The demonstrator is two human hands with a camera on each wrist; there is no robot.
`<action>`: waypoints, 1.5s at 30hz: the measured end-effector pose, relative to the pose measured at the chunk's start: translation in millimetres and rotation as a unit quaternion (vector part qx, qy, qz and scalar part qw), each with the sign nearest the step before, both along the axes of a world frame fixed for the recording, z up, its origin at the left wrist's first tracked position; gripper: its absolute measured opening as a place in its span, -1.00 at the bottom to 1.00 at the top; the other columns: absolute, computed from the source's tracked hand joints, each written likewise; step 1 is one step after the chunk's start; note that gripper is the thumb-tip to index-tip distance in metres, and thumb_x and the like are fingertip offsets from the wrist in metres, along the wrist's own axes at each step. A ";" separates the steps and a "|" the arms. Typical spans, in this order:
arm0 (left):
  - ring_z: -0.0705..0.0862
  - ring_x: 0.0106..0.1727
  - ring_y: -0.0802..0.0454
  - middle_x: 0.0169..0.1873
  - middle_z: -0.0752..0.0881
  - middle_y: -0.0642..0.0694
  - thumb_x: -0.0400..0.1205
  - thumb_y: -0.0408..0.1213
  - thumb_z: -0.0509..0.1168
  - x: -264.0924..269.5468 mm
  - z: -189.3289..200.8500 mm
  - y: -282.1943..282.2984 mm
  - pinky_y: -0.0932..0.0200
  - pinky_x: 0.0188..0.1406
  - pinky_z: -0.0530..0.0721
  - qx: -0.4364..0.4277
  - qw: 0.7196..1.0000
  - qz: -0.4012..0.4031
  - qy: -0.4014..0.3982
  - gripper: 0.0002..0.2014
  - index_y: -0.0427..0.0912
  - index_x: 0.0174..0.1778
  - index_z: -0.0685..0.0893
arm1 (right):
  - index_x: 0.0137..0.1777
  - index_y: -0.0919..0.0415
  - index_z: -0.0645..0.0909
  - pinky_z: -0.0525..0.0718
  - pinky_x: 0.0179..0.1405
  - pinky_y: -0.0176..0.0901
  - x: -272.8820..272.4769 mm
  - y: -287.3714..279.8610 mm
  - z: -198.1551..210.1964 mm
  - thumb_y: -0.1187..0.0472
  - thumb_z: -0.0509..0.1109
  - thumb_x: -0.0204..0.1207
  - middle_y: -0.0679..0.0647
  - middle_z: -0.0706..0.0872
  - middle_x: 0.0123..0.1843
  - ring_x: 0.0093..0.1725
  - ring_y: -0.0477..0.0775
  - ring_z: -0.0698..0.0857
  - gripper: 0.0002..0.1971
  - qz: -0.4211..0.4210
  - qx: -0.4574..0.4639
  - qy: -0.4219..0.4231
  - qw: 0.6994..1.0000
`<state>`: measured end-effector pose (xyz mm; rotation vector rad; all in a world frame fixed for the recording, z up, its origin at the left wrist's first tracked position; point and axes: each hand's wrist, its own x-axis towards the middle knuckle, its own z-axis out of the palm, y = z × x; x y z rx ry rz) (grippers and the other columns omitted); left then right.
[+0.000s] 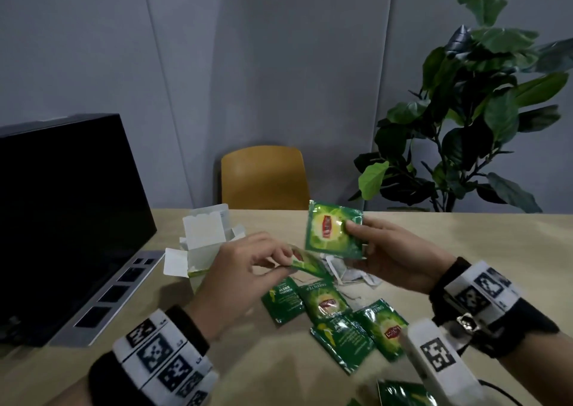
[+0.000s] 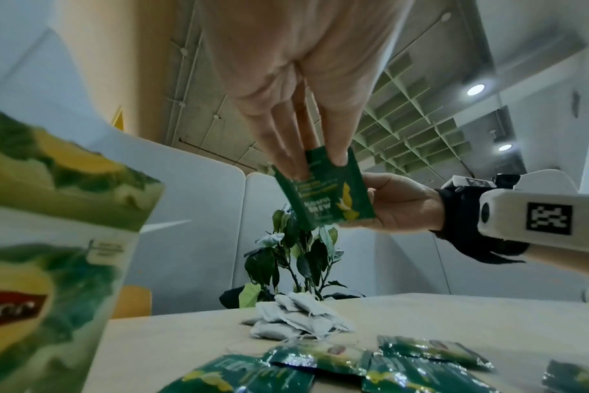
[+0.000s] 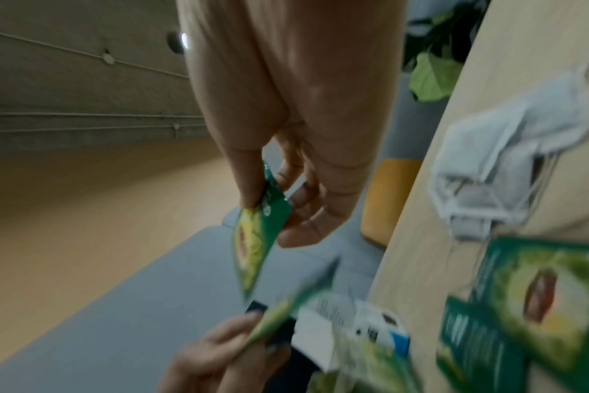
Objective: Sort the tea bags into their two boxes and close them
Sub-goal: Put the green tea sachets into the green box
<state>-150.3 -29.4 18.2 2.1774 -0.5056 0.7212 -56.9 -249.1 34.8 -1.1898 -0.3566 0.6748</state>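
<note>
My left hand (image 1: 286, 261) pinches a green tea sachet (image 1: 305, 261) by its edge, low over the table; the left wrist view shows the fingers (image 2: 286, 154) on that sachet (image 2: 327, 191). Higher and to the right, my right hand (image 1: 350, 232) pinches a second green sachet (image 1: 333, 229) upright; the right wrist view shows this sachet (image 3: 259, 231) too. Two open boxes (image 1: 204, 241) stand left of my left hand, one green-printed (image 2: 51, 239). Several green sachets (image 1: 328, 303) lie near the front. A pile of white unwrapped tea bags (image 1: 350, 274) lies under my right hand.
A black screen (image 1: 68, 204) on a grey base stands at the table's left. Beyond the far edge stands a yellow chair (image 1: 263, 179), with a leafy plant (image 1: 465, 111) at back right. One more green sachet (image 1: 403, 393) lies at the near edge.
</note>
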 end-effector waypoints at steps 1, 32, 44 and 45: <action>0.73 -0.12 0.20 -0.19 0.78 0.03 0.36 -0.43 0.54 -1.7 1.9 3.0 0.38 -0.09 0.69 0.013 0.999 0.007 -0.044 -0.92 -0.29 -0.35 0.75 | 0.12 0.24 0.59 0.77 -0.22 -0.15 -3.9 9.6 -1.0 0.18 0.37 0.38 0.13 0.80 -0.04 -0.13 0.01 0.78 -0.69 0.012 -0.003 0.007 1.000; 0.57 0.19 0.17 0.27 0.39 0.07 0.28 0.09 0.54 -9.7 6.6 108.0 0.20 0.08 0.61 -0.049 0.976 0.076 0.197 -0.30 0.30 0.16 0.19 | 0.32 0.08 0.26 0.72 -0.47 -0.23 -22.0 155.6 16.8 0.43 0.16 0.62 0.07 0.58 0.05 -0.17 0.00 0.70 -0.64 0.044 -0.054 -0.234 0.970; 0.16 0.49 -0.08 0.34 0.37 -0.03 0.59 0.14 0.14 3.2 -25.2 120.3 -0.49 0.45 -0.26 0.425 0.831 0.268 0.239 -0.61 0.10 0.28 0.54 | 0.27 0.26 0.42 0.67 0.10 0.10 18.7 198.2 -2.7 0.41 0.25 0.55 0.27 0.65 0.21 0.20 0.25 0.63 -0.69 0.016 -0.311 -0.539 0.783; 0.17 0.48 -0.08 0.32 0.38 -0.04 0.60 0.14 0.13 2.6 -27.5 118.9 -0.48 0.45 -0.24 0.419 0.832 0.278 0.236 -0.63 0.10 0.26 0.56 | 0.28 0.25 0.41 0.65 0.07 0.06 18.8 198.3 -0.9 0.41 0.24 0.55 0.26 0.65 0.21 0.18 0.26 0.62 -0.69 0.025 -0.329 -0.563 0.758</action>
